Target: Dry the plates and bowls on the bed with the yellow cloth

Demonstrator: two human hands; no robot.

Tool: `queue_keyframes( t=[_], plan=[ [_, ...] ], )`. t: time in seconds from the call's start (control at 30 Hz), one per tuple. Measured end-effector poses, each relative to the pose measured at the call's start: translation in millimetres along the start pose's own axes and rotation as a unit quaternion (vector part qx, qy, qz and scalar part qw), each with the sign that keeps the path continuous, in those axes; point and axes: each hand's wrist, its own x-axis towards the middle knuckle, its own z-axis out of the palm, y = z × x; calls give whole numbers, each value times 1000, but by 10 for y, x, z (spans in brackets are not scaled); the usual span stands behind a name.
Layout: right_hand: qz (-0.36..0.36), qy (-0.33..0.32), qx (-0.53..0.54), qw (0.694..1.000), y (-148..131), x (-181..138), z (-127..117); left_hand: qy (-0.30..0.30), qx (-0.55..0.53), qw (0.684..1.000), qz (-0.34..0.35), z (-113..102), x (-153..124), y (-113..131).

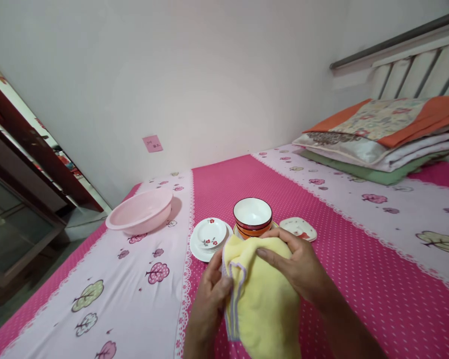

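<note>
Here, the left hand (208, 294) and right hand (301, 264) angle inward, thumbs and fingers pinching the yellow cloth (267, 299), which hangs between them, nearer than the bowls (252, 217).

A pale wall (224, 80) rises behind a pink-and-white bed (224, 179).

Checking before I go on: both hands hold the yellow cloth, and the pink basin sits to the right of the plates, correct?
Not quite: the head view shows the pink basin to the left of the plates. The left hand and right hand do hold the yellow cloth.
</note>
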Motion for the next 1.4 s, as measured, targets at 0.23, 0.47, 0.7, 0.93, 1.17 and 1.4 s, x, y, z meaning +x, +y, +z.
queue_keyframes(
  t=[0.23,0.47,0.7,0.93,1.17,1.4],
  plan=[
    [-151,-22,-91,984,28,-9,-38,18,1,1000,10,-54,-37,48],
    [-172,-33,-99,980,10,-12,-57,-21,110,993,28,-80,-53,147],
    [-132,-58,-112,983,-27,-77,-11,183,-15,981,66,47,44,35],
    [-206,-16,-178,962,-76,-70,-23,137,62,987,64,32,-14,37],
    [-179,-1,-152,972,-97,-85,-75,4,267,955,128,71,-42,81],
    [-14,-165,106,981,36,-24,-54,263,63,955,123,163,-69,136]
  ],
)
